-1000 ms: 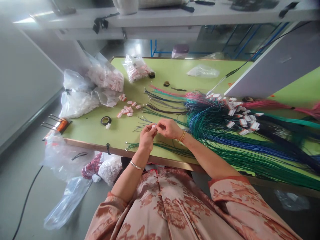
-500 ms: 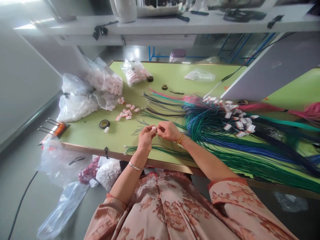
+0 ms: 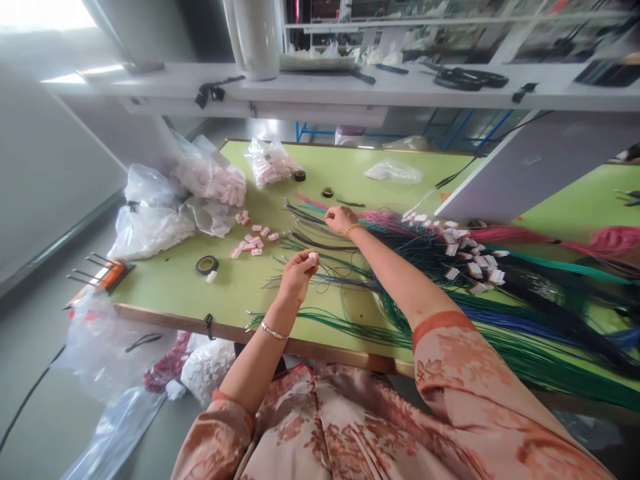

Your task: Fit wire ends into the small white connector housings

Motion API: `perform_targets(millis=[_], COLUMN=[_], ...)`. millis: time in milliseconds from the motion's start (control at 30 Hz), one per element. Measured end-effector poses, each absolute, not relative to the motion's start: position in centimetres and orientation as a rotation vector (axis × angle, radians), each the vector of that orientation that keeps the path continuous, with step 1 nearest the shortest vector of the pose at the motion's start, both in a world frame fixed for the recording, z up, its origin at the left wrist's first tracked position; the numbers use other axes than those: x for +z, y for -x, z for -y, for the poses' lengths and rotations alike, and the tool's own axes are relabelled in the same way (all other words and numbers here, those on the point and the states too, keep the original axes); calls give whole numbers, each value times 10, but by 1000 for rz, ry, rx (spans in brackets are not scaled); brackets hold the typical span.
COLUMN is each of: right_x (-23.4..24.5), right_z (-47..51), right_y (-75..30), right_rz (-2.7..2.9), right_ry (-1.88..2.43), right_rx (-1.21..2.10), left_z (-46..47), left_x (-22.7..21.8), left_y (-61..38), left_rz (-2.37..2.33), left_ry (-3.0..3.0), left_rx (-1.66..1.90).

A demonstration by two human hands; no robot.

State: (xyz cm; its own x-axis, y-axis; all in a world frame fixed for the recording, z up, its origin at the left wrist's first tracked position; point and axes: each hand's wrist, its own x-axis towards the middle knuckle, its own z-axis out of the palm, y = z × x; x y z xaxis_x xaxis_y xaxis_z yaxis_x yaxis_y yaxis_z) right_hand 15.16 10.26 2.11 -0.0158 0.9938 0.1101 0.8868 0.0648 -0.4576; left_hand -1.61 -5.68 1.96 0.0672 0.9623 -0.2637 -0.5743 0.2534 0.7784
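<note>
Between the thumb and fingers of my left hand (image 3: 297, 275) is a small white connector housing (image 3: 313, 257); thin wires trail close to it on the right. My right hand (image 3: 341, 219) is farther forward, above the dark wires (image 3: 325, 239), its fingers curled together. What lies between those fingertips is too small to make out. Pink wires (image 3: 313, 200) run just beyond the right hand, and green wires (image 3: 310, 303) lie nearer to me. Several loose white-and-orange connectors (image 3: 250, 243) are scattered to the left of my hands.
Black tape (image 3: 207, 265) lies at left beside a white connector (image 3: 211, 277). Bags of connectors (image 3: 210, 177) stand at back left. On the right are wires with finished white connectors (image 3: 475, 257). A shelf (image 3: 320, 93) spans the back, and an orange pronged fixture (image 3: 113, 270) sits at the left corner.
My right hand has left the connector and moved forward over the dark wires. The left hand still holds the connector in nearly the same place. The camera view has tilted upward.
</note>
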Motion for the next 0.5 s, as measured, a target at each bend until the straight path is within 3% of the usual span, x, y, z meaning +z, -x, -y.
perform_targets(millis=[167,500], right_x=[7,9], right_z=[-121,-124], right_y=[-150,-159], right_rz=[2001,2129], right_ry=[2074,1916], right_rx=[394,280], left_z=[51,54], left_x=[10,7], left_y=[20,22], left_rz=[-868,-830], left_ry=[-516,-484], left_rx=[1256,1265])
